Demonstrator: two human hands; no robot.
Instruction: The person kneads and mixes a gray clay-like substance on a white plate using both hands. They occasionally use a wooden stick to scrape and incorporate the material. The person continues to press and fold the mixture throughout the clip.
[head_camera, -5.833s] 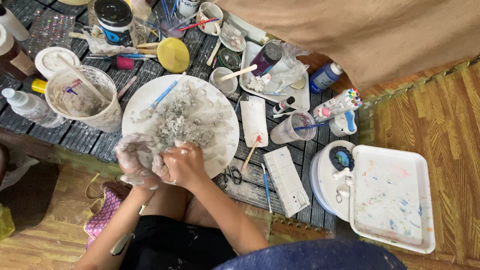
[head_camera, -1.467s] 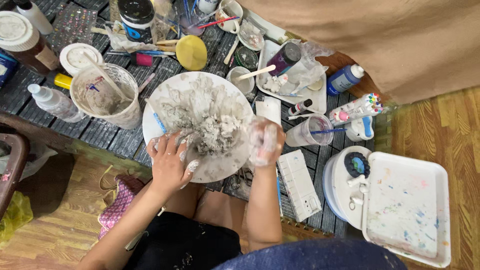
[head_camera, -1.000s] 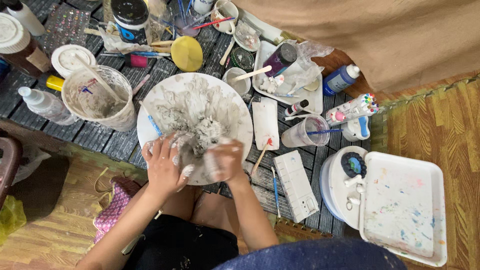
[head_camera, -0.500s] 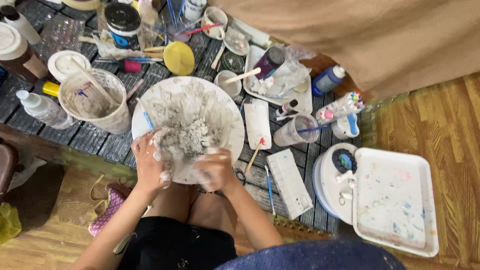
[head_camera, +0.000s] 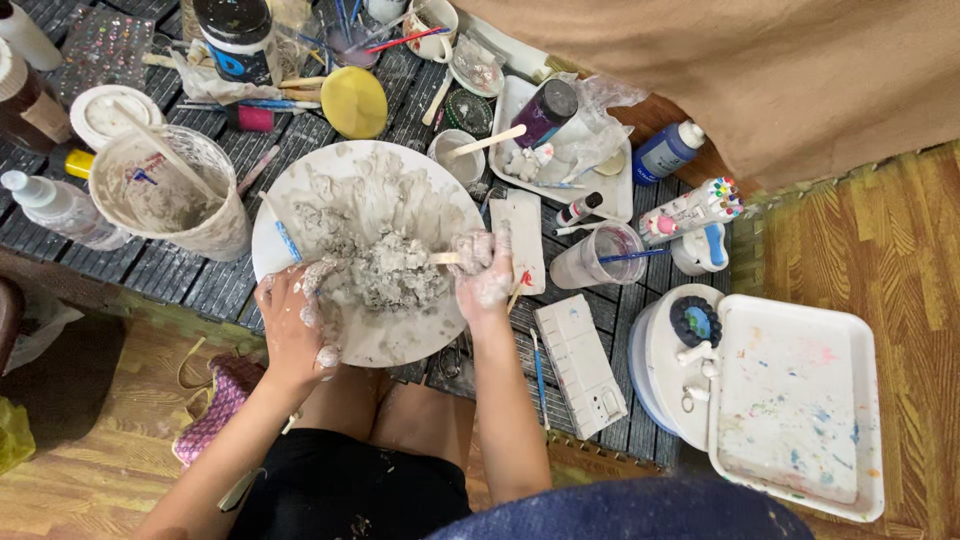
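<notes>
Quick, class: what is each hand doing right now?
Left hand: open, pressing on the grey clay lump.
Right hand: closed on a wooden stick.

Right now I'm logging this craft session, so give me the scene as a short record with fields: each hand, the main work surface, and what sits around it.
left hand: left hand smeared with grey paste, pressed on the near-left side of the grey lump
right hand: right hand also coated, at the lump's right side, touching a wooden stick
surface: round white plate on the dark slatted table
left of plate: smeared plastic cup, clear bottle
right: white paint tray, clear cup with brush
behind: yellow lid
</notes>
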